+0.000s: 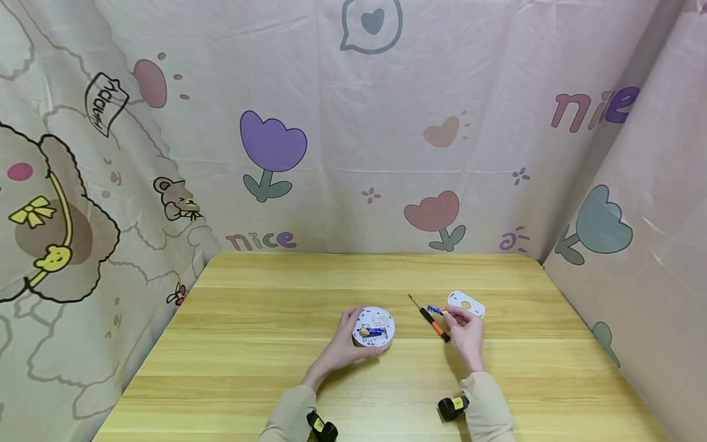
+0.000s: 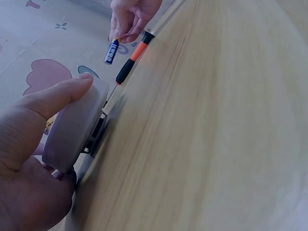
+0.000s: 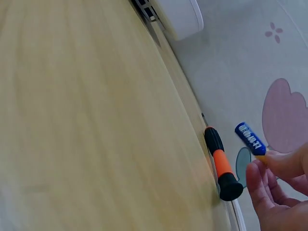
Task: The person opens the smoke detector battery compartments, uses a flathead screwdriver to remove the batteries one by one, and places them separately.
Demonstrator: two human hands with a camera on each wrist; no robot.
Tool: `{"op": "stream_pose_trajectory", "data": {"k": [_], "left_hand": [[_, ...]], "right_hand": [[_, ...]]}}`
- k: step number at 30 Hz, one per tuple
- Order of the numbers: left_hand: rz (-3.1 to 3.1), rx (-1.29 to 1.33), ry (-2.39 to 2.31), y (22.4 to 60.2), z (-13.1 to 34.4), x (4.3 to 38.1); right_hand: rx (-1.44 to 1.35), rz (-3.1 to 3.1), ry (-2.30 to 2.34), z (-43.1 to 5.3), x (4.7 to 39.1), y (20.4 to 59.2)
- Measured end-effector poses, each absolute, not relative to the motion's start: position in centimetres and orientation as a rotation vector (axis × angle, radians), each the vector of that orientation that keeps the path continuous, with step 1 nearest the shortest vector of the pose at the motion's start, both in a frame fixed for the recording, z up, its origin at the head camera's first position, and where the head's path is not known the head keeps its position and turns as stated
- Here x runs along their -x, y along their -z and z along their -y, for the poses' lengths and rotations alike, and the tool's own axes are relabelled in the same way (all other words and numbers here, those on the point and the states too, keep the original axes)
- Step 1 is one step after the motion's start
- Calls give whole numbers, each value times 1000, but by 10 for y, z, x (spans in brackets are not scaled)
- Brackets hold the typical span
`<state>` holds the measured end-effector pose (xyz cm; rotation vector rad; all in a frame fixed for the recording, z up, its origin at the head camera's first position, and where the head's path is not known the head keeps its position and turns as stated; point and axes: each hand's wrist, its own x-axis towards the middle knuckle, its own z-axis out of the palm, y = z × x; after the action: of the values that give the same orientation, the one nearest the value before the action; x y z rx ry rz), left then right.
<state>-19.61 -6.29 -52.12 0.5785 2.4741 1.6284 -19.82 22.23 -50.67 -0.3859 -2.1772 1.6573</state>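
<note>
Pinching the blue battery [image 3: 250, 138] by one end, right hand [image 1: 466, 332]'s fine; left hand [image 1: 343, 345], at its 9 o'clock, grips the round white device [image 1: 378, 320], best kept steady.

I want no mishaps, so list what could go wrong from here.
The held battery may slip, since the right fingers pinch it only near one end.
The screwdriver lies between the round white device and those fingers; they could knock it in passing.
Another battery shows uncovered in the device, so tipping it might spill that one.
</note>
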Motion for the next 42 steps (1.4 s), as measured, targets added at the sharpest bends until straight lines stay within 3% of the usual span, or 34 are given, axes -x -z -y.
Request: {"op": "stream_pose_trajectory", "data": {"k": [42], "left_hand": [[-2489,-557,-1605,522,63,195]], "right_hand": [[478,2472,-1436,-237,197,508]]}}
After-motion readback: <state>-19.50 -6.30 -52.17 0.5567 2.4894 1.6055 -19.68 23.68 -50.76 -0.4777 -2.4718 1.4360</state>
